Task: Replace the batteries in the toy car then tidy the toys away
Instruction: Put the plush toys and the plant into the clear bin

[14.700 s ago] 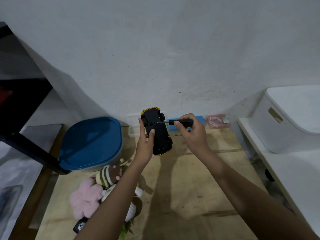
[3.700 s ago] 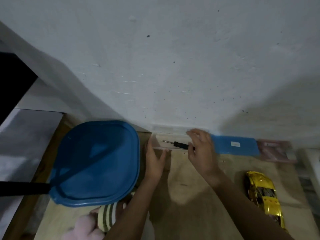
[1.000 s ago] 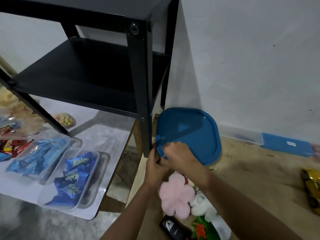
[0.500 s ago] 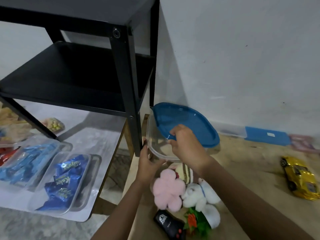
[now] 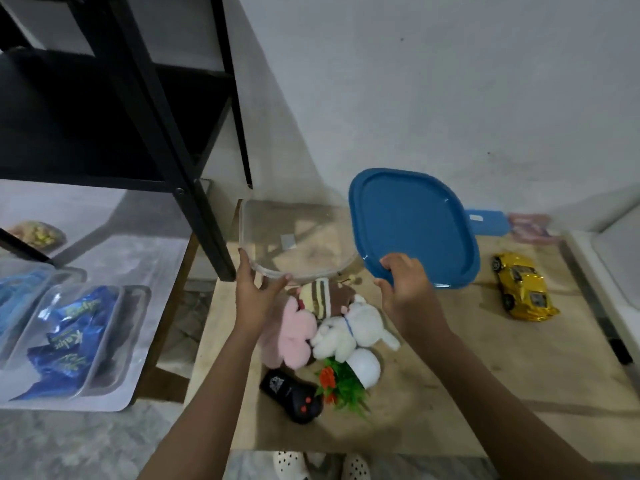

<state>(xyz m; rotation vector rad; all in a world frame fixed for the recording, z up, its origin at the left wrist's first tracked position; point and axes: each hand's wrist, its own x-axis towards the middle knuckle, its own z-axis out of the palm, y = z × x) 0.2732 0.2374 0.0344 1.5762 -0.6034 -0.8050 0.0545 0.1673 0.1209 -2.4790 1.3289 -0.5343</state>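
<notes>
My right hand (image 5: 403, 289) grips the near edge of a blue lid (image 5: 412, 226) and holds it up, to the right of a clear plastic container (image 5: 294, 244). My left hand (image 5: 256, 292) presses against the near rim of that open container, which has no toys inside. A pile of soft toys lies just in front: a pink plush (image 5: 291, 332), a white plush (image 5: 349, 327) and a striped brown plush (image 5: 323, 296). A black remote control (image 5: 291, 394) lies nearer me. The gold toy car (image 5: 523, 285) stands on its wheels at the right.
A wooden table (image 5: 467, 358) holds everything. A black metal shelf (image 5: 145, 109) stands at the left, its leg close to the container. Trays of blue snack packets (image 5: 72, 337) lie on the floor at left. A blue case (image 5: 485, 221) rests against the wall. A white bin sits at far right.
The blue lid has come off the clear container and moved right and up in my right hand. My left hand stays at the container's near rim.
</notes>
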